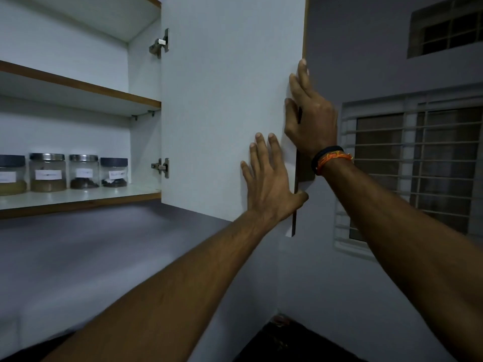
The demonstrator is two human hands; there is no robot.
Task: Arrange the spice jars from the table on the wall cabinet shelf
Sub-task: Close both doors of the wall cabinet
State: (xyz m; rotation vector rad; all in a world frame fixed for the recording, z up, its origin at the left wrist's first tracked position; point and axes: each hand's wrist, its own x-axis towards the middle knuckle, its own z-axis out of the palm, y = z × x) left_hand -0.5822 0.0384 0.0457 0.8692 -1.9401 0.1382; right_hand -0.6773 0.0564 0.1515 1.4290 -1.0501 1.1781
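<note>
Several clear spice jars with white labels stand in a row on the bottom shelf (86, 195) of the wall cabinet: a dark-lidded jar (114, 172) at the right end, two steel-lidded jars (84, 171) (47, 172) beside it, and another dark-lidded jar (11, 176) cut off by the left edge. The white cabinet door (224, 100) hangs open. My left hand (269, 181) lies flat on the door's inner face with fingers spread, thumb hooked around its edge. My right hand (311, 113) grips the door's outer edge higher up.
The shelf above (78, 86) holds nothing in view. Two metal hinges (160, 44) (161, 167) join the door to the cabinet side. A barred window (418, 165) sits in the wall at the right, and a small vent window (447, 27) lies above it.
</note>
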